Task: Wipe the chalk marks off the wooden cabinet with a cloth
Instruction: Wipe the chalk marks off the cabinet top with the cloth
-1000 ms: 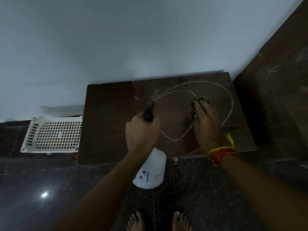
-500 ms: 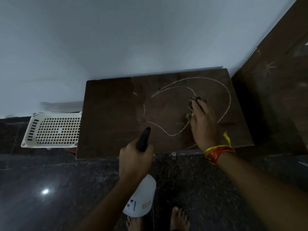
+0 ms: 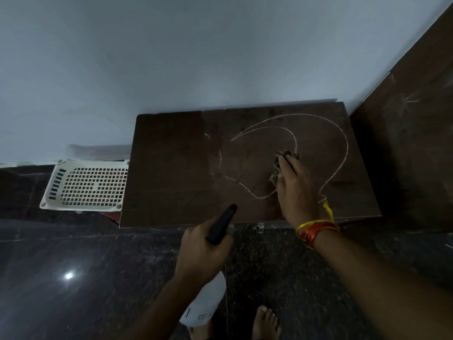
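A low dark wooden cabinet [image 3: 171,168] stands against the pale wall. Curved white chalk marks [image 3: 342,141] loop across the right half of its top. My right hand [image 3: 295,185] presses a crumpled brownish cloth [image 3: 279,163] flat on the top, inside the chalk loop. My left hand [image 3: 202,251] grips a white spray bottle [image 3: 207,304] by its black trigger head, held in front of the cabinet's near edge, nozzle pointing toward the top.
A white perforated plastic basket [image 3: 88,185] lies to the left of the cabinet. A tall dark wooden panel [image 3: 414,133] rises on the right. The floor is dark polished stone [image 3: 73,278]; my bare feet [image 3: 266,323] stand near the bottom edge.
My left hand has pulled the spray bottle back off the cabinet top toward me. My right hand with the cloth has stayed on the top, shifting only slightly.
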